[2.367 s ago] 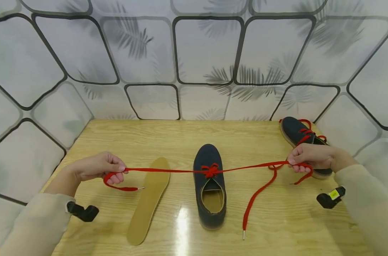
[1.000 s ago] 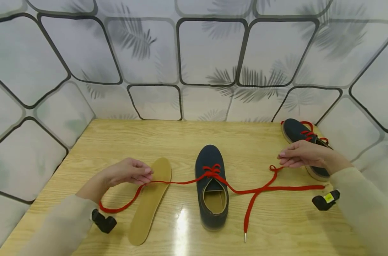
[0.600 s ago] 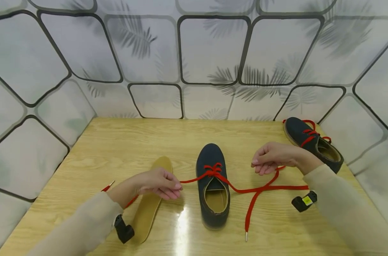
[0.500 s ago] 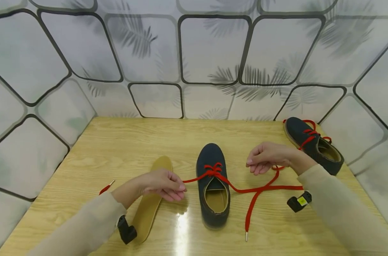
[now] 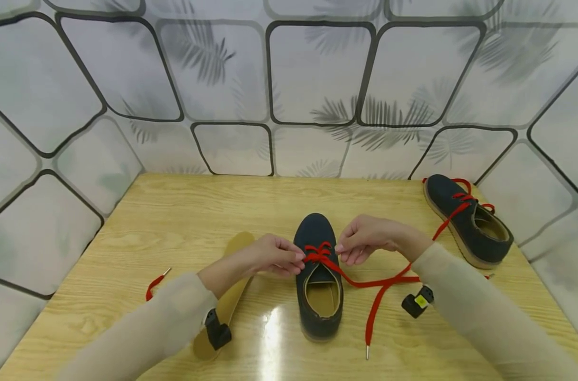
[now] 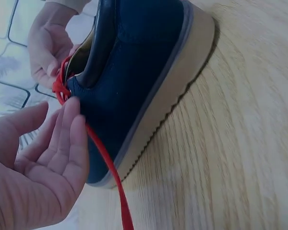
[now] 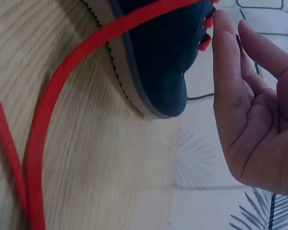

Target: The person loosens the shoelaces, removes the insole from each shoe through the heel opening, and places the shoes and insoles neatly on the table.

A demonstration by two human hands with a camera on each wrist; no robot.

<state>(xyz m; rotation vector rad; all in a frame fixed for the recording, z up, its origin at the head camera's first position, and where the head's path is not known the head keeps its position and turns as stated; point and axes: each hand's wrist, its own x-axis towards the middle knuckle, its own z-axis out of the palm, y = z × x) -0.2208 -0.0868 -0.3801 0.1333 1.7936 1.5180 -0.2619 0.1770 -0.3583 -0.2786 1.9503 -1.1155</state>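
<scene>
One navy shoe stands on one table, between the left hand, thumb spread from its fingers at the single red knot, and the right hand, thumb and forefinger narrowly apart. A second shoe stands to the right, one insole left.

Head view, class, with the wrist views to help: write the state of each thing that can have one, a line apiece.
middle shoe: upright, no foot in it
red lace: threaded through the middle shoe, bunched at the top, ends loose
insole: out of the shoe, lying flat, partly covered
far shoe: upright, laced, one strand trailing off
left hand: at the red lace, not curled round it
right hand: beside the red lace, nothing visibly held
</scene>
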